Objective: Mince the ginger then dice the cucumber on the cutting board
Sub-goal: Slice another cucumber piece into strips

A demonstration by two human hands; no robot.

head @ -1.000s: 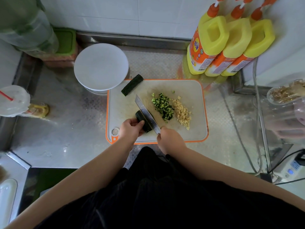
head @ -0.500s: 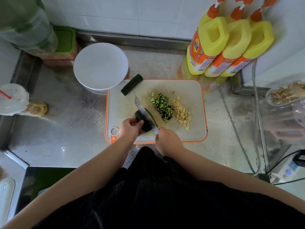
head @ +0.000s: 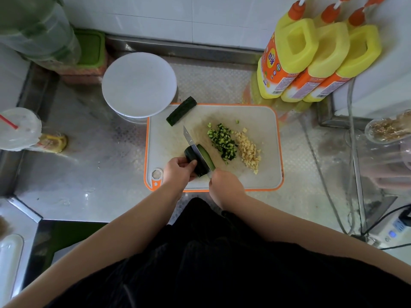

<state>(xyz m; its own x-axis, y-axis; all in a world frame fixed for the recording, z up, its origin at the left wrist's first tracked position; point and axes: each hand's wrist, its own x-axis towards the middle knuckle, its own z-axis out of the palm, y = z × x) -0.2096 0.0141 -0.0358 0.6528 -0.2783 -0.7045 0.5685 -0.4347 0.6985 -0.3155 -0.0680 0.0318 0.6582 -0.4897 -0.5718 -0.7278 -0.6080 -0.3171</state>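
Left hand [head: 178, 172] has its fingers curled around the cucumber chunk [head: 195, 161] on the cutting board [head: 262, 178], right hand [head: 224, 185] gripping the knife [head: 195, 150] that's slicing into it. Diced cucumber [head: 222, 141] and minced ginger [head: 249, 150] sit just right of the blade.

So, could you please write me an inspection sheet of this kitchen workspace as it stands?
Surface: steel counter; orange-rimmed cutting board on it.
Job's things: minced ginger and diced cucumber piled side by side; cucumber piece under the knife; spare cucumber strip at the board's far corner.
Clutter: white plate, three yellow detergent bottles, lidded cup.
Grippers: left hand holds the cucumber piece; right hand grips the knife handle.
Cables: power strip with black leads; grey hose.
Surroundings: white tiled wall.
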